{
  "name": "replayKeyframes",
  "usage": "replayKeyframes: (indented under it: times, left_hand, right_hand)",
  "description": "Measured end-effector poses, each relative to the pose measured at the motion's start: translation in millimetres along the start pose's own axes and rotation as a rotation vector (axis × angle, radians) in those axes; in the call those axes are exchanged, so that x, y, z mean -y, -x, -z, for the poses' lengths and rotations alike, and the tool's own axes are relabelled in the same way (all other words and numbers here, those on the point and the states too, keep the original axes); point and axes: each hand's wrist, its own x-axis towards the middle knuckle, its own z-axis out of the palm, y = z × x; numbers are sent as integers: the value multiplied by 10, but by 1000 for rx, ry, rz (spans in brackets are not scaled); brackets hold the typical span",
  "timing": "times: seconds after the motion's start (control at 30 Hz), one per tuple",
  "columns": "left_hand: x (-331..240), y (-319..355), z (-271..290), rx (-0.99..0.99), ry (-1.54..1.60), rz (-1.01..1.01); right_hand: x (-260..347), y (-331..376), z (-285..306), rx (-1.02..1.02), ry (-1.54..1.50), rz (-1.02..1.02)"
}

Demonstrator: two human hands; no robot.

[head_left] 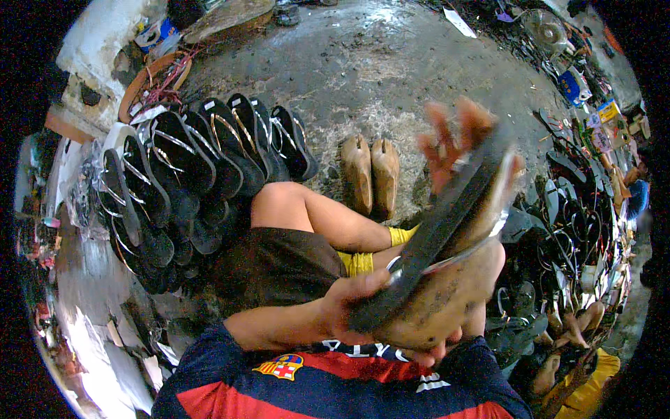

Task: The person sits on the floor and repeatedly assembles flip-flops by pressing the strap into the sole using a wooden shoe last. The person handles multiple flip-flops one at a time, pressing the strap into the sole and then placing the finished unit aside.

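Note:
A black sandal (438,234) with silvery straps is fitted against a worn wooden shoe last (436,297), tilted up in front of my chest. My left hand (356,297) grips the heel end, with its thumb along the sole and fingertips showing under the last. At the toe end, my right hand (450,143) is around the far side. Its fingers stick out past the sole's edge, blurred by motion, and part of the palm is hidden behind the sandal. Beyond my crossed legs, a pair of wooden lasts (370,174) stands on the floor.
Rows of black sandals (185,157) with shiny straps lie at my left. More sandals (572,220) are heaped on the right, near a person in yellow (593,384). A round brown container (150,84) with reddish strands sits at the far left. The concrete floor (335,77) is stained.

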Motion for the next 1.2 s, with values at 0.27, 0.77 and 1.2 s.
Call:
replayKeyframes:
  times: [0.27,0.77,1.2]
  left_hand:
    - [-322,287,74,-880,-885,-609]
    - [-762,502,691,-1180,-1530,-709]
    - [-1130,904,230,-959,-972,-548]
  right_hand:
    - [-663,625,449,367,-38,-591]
    - [-532,858,126,331,1208,-389]
    - [-434,-18,896,81,1662,141]
